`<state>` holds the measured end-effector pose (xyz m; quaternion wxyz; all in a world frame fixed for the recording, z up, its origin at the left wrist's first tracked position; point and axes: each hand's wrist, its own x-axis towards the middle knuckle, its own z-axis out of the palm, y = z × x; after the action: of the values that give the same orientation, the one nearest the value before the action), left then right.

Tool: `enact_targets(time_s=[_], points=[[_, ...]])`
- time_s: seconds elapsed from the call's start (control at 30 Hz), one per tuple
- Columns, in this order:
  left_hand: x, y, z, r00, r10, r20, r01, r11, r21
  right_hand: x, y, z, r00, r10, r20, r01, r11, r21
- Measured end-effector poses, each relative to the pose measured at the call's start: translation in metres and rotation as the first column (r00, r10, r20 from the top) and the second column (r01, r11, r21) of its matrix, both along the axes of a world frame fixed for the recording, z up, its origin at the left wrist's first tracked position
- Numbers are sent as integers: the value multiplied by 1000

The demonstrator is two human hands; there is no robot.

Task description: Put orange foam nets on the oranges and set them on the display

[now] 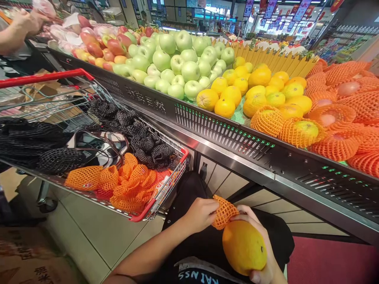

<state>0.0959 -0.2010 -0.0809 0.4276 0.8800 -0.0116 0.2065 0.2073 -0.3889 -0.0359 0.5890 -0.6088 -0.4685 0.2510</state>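
My right hand (268, 244) is wrapped round a large, smooth, oval yellow fruit (244, 246) with a small dark spot on its side. I cannot tell its exact kind. Just above the fruit is an orange foam net sleeve (224, 213), its end gathered between the fingers of my left hand (203, 213). The fingertips of my right hand also touch this sleeve. Both hands are over my lap, in front of the fruit stand. On the stand, two of the yellow-orange fruits (254, 92) at the front wear foam net sleeves (268, 121).
At left stands a shopping cart (183, 157) with orange foam nets (130, 185), black foam nets (148, 138) and a bag. The stand's black edge (225, 130) runs across ahead, below green apples (189, 71), red apples and netted fruit (334, 140). Another person's arm (14, 35) reaches in at upper left.
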Motion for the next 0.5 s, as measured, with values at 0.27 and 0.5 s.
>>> enact_targets(time_s=[0.27, 0.5], points=[[4, -15, -2, 998, -32, -46, 22, 978, -206, -12, 2, -5, 989, -31, -147, 38, 998, 45], [22, -26, -30, 984, -12, -180, -132, 633, -763, -17, 14, -7, 920, 60, -388, -25, 995, 96]])
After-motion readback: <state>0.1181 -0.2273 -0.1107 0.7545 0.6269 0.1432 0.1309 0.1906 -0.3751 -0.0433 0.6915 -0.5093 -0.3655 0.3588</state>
